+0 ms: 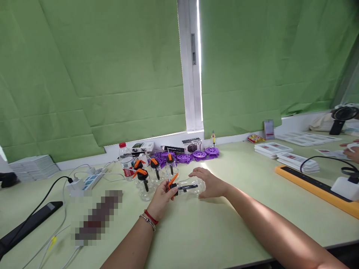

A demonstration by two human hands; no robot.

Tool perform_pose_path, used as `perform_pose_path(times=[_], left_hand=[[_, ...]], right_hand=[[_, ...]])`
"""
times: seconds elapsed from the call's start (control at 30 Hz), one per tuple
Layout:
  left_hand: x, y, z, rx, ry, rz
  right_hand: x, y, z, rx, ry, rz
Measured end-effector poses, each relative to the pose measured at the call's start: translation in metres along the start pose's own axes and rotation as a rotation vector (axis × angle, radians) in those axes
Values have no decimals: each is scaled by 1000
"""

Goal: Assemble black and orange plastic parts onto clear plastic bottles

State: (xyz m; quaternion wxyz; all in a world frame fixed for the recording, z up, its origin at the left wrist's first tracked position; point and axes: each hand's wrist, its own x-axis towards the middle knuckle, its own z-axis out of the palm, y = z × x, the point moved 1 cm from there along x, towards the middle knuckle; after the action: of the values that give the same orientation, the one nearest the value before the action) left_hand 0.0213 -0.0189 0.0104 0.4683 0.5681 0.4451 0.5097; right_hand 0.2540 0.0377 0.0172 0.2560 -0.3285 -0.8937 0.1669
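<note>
The bottle (188, 183) is gripped at its lid (175, 191) by left fingers (171, 192); its base (202, 186) is bracketed by right fingers (198, 172), contact unclear.

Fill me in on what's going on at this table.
A person's left hand holds a clear bottle sideways by its black-and-orange top, while the right hand curves around the base end; whether it grips is unclear. Four similar bottles stand beyond the left hand, with purple parts farther back. At the right edge, another person's hand shows.
</note>
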Motion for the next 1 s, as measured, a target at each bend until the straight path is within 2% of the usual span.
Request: perform_pose_path(times=[0.23,0.4,0.57,0.77,1.0], left_hand=[[2,-4,-3,-22,-15,-7],[2,-6,-5,-38,-34,-35],[3,-6,-7,-83,-33,-61],[3,-6,-6,-88,-59,-79],[2,-8,-6,-88,-54,-80]], right_hand=[[0,-3,0,-18,17,-30],[0,0,2,86,51,-62],[-1,5,7,311,59,62],[0,9,15,582,-1,216],[5,10,25,724,50,334]])
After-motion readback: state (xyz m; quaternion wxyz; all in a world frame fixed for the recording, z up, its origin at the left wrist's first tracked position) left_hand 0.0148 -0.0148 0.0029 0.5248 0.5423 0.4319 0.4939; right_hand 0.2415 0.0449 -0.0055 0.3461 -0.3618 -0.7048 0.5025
